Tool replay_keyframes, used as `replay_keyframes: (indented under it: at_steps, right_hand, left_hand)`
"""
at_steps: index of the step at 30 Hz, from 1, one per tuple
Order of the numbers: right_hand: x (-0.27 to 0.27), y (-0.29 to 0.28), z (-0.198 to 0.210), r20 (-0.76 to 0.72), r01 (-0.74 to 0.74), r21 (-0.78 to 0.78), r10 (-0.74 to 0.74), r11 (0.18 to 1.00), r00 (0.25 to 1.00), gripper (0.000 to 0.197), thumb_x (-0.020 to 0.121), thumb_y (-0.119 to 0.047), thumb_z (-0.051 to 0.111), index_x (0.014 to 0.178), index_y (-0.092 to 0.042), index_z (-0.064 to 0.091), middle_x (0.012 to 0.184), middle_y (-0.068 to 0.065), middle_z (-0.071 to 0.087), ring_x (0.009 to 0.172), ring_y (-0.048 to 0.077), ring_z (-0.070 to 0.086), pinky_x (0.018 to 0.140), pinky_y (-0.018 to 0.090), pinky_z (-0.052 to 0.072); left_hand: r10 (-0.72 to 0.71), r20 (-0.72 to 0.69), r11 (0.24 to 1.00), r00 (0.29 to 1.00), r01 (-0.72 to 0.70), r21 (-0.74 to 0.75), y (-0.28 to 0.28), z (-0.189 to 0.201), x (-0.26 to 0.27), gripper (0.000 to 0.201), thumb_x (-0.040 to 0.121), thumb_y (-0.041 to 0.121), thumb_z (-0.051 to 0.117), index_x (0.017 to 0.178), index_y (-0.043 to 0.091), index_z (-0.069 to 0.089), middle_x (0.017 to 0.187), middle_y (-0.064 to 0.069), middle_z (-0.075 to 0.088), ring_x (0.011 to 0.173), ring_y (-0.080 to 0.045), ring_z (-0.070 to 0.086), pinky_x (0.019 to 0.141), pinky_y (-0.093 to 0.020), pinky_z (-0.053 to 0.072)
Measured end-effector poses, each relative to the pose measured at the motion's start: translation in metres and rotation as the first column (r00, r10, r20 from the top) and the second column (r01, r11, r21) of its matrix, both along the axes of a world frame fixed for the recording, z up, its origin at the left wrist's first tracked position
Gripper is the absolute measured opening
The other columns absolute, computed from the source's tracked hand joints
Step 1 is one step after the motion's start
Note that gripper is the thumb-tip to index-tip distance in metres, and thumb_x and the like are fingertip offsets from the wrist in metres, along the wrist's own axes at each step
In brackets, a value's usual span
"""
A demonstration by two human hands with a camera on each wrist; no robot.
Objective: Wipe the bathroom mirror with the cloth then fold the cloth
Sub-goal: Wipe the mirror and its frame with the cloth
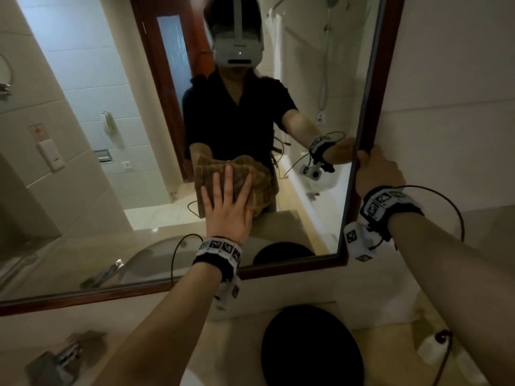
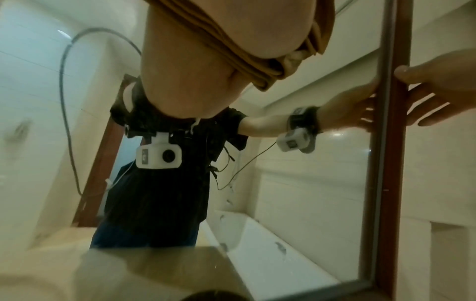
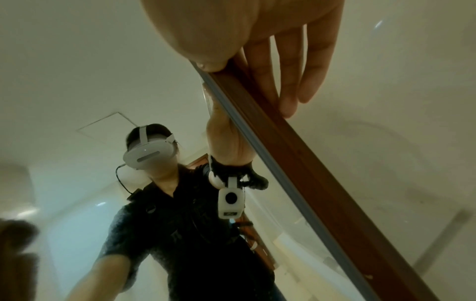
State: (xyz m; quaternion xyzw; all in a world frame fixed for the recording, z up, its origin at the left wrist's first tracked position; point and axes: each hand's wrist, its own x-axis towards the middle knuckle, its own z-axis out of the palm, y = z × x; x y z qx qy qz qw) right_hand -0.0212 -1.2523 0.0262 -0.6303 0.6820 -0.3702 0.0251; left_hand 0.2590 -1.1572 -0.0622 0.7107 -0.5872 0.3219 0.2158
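A wood-framed bathroom mirror [image 1: 139,135] hangs above the counter. My left hand [image 1: 225,201] lies flat with straight fingers on a bunched brown cloth [image 1: 259,188] and presses it against the lower middle of the glass. In the left wrist view the cloth [image 2: 231,55] is squeezed between my palm [image 2: 185,67] and the glass. My right hand [image 1: 376,171] grips the mirror's right frame [image 1: 373,79], thumb on the front and fingers behind it. The right wrist view shows that grip, with the right hand [image 3: 257,30] around the frame [image 3: 322,183].
A chrome faucet [image 1: 55,360] stands at the lower left of the beige counter [image 1: 390,316]. A round black object [image 1: 312,349] sits on the counter below the mirror. Tiled wall [image 1: 446,79] runs right of the frame. The glass reflects me, a door and a bathtub.
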Motion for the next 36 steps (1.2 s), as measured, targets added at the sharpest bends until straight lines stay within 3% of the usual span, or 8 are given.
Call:
replay_keyframes:
  at_steps: [10, 13, 18, 20, 23, 29, 34, 36]
  right_hand:
    - [0.002, 0.002, 0.002, 0.017, -0.024, -0.001, 0.024, 1.0, 1.0, 0.046, 0.1, -0.048, 0.023, 0.117, -0.01, 0.043, 0.095, 0.023, 0.061, 0.078, 0.04, 0.059, 0.068, 0.046, 0.051]
    - [0.0, -0.001, -0.002, 0.021, -0.022, -0.022, 0.023, 1.0, 1.0, 0.045, 0.1, -0.047, 0.023, 0.116, -0.01, 0.043, 0.093, 0.023, 0.061, 0.072, 0.037, 0.056, 0.062, 0.042, 0.048]
    - [0.0, -0.003, -0.002, 0.025, -0.018, -0.021, 0.019, 1.0, 0.999, 0.046, 0.1, -0.048, 0.022, 0.119, -0.011, 0.042, 0.096, 0.025, 0.061, 0.08, 0.041, 0.059, 0.068, 0.047, 0.05]
    - [-0.001, -0.003, -0.002, 0.023, -0.016, -0.013, 0.016, 1.0, 1.0, 0.048, 0.101, -0.048, 0.02, 0.122, -0.011, 0.041, 0.101, 0.026, 0.06, 0.085, 0.042, 0.058, 0.068, 0.044, 0.045]
    - [0.001, 0.002, -0.004, 0.017, -0.018, -0.01, 0.018, 1.0, 1.0, 0.048, 0.101, -0.047, 0.021, 0.124, -0.01, 0.041, 0.103, 0.026, 0.06, 0.087, 0.043, 0.058, 0.066, 0.043, 0.042]
    - [0.002, 0.003, -0.005, 0.067, -0.023, -0.012, 0.023, 1.0, 0.997, 0.048, 0.101, -0.047, 0.023, 0.13, -0.012, 0.039, 0.111, 0.027, 0.059, 0.095, 0.045, 0.057, 0.072, 0.045, 0.043]
    - [-0.002, 0.018, -0.04, 0.229, -0.117, -0.018, 0.118, 0.993, 0.966, 0.034, 0.098, -0.035, 0.037, 0.118, -0.008, 0.044, 0.11, 0.021, 0.06, 0.095, 0.039, 0.058, 0.077, 0.041, 0.046]
    - [0.004, 0.037, -0.078, 0.305, -0.112, -0.057, 0.124, 0.992, 0.944, 0.027, 0.094, -0.029, 0.048, 0.112, -0.01, 0.046, 0.106, 0.018, 0.06, 0.094, 0.036, 0.058, 0.079, 0.041, 0.047]
  left_hand:
    - [0.051, -0.013, 0.954, 0.999, -0.052, -0.296, -0.014, 0.177, 0.009, 0.061, 0.097, 0.054, 0.021, 0.154, 0.034, 0.014, 0.161, -0.016, 0.012, 0.148, -0.039, 0.009, 0.117, -0.06, 0.006]
    - [0.02, 0.024, 0.97, 1.0, -0.014, -0.245, -0.014, 0.128, 0.007, 0.061, 0.097, 0.053, 0.022, 0.155, 0.034, 0.011, 0.162, -0.017, 0.01, 0.148, -0.039, 0.007, 0.117, -0.06, 0.005]
    - [-0.025, -0.024, 0.994, 0.999, 0.028, 0.103, 0.017, -0.066, 0.011, 0.079, 0.094, 0.05, 0.042, 0.152, 0.038, -0.009, 0.159, -0.007, -0.026, 0.147, -0.036, -0.006, 0.116, -0.06, 0.001]
    - [-0.032, -0.019, 0.979, 0.999, 0.036, 0.202, 0.031, -0.111, 0.017, 0.083, 0.091, 0.046, 0.053, 0.153, 0.036, -0.001, 0.16, -0.005, -0.022, 0.147, -0.036, -0.001, 0.115, -0.061, 0.004]
    - [-0.057, 0.033, 0.97, 0.998, 0.048, 0.239, 0.031, -0.095, 0.027, 0.08, 0.09, 0.044, 0.054, 0.152, 0.038, 0.004, 0.161, -0.002, -0.02, 0.147, -0.035, 0.0, 0.115, -0.06, 0.003]
    - [0.001, -0.074, 0.998, 0.997, -0.006, -0.066, 0.005, 0.005, 0.026, 0.067, 0.096, 0.048, 0.033, 0.153, 0.037, 0.001, 0.161, -0.014, -0.002, 0.148, -0.038, -0.002, 0.117, -0.058, -0.006]
    - [-0.04, -0.1, 0.999, 0.994, 0.04, -0.002, 0.001, -0.056, 0.021, 0.073, 0.094, 0.053, 0.03, 0.151, 0.038, -0.013, 0.159, -0.01, -0.026, 0.145, -0.035, -0.024, 0.115, -0.059, -0.013]
    - [-0.075, -0.107, 0.995, 0.991, 0.081, 0.059, 0.009, -0.098, 0.021, 0.07, 0.094, 0.051, 0.033, 0.153, 0.038, -0.002, 0.161, -0.011, -0.016, 0.148, -0.037, -0.011, 0.116, -0.061, -0.006]
